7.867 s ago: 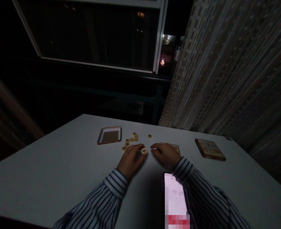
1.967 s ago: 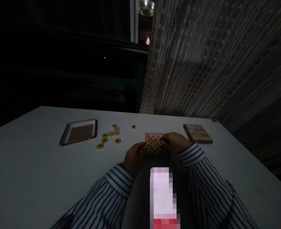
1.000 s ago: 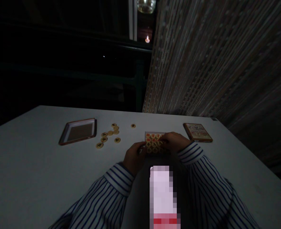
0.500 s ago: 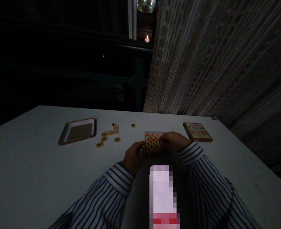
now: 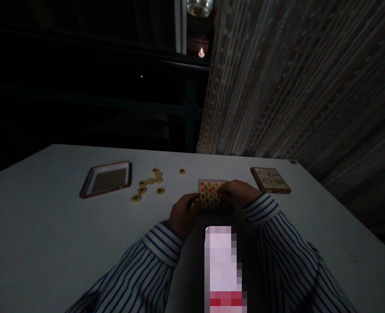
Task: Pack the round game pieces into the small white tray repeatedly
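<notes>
A small box (image 5: 207, 180) stands near the table's front edge, filled with rows of round wooden pieces (image 5: 211, 196) marked with red and black characters. My left hand (image 5: 185, 214) grips the box at its left side, thumb and fingers pressed together. At the right, my right hand (image 5: 239, 192) reaches over the box, its closed fingertips on the pieces there. Whether it pinches one piece is hidden. Several loose round pieces (image 5: 142, 190) lie on the table left of the box, and a single piece (image 5: 182, 171) lies apart behind them.
On the white table (image 5: 65, 243), an open shallow tray (image 5: 109, 180) lies at the left. A flat box with a printed picture (image 5: 271, 180) lies at the right. Behind the table hangs a string curtain (image 5: 260, 78). A blurred pale object (image 5: 223, 261) is low in the middle.
</notes>
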Action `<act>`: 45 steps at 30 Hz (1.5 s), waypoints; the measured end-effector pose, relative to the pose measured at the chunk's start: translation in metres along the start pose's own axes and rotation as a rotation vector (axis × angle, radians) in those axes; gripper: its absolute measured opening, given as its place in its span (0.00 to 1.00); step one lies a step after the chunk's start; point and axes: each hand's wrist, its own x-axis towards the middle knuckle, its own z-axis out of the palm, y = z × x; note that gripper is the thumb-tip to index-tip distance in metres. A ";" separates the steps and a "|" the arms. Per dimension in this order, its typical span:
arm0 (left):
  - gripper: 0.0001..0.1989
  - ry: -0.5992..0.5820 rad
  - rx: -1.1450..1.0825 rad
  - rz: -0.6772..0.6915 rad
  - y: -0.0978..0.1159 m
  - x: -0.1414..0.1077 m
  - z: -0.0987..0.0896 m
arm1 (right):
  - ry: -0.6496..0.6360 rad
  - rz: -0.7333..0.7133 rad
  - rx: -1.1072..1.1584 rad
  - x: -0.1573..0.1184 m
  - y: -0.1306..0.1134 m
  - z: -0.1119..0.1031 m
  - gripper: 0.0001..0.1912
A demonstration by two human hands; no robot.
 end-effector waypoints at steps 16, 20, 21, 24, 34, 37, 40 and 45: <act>0.14 0.021 0.001 0.001 0.001 -0.001 0.000 | -0.024 0.037 0.000 -0.002 -0.002 -0.004 0.14; 0.14 0.010 -0.009 -0.001 0.003 -0.001 -0.001 | 0.005 0.034 0.014 -0.002 0.000 -0.003 0.14; 0.14 0.009 -0.007 -0.002 0.003 -0.001 -0.001 | 0.008 0.031 0.018 -0.003 0.000 -0.003 0.15; 0.14 0.011 0.004 -0.001 0.002 -0.001 0.000 | 0.017 0.038 0.023 -0.003 0.001 -0.003 0.16; 0.13 0.020 0.015 0.008 0.003 -0.001 0.000 | 0.083 0.161 0.031 -0.007 0.009 -0.005 0.16; 0.14 0.004 0.020 0.001 0.001 -0.001 0.000 | 0.089 0.232 -0.003 -0.007 0.011 -0.005 0.16; 0.14 -0.001 0.030 0.012 0.001 -0.001 0.001 | 0.098 0.291 -0.027 -0.007 0.012 -0.004 0.17; 0.14 -0.021 0.059 0.052 0.003 -0.001 -0.001 | 0.051 0.315 -0.001 -0.006 0.012 -0.001 0.19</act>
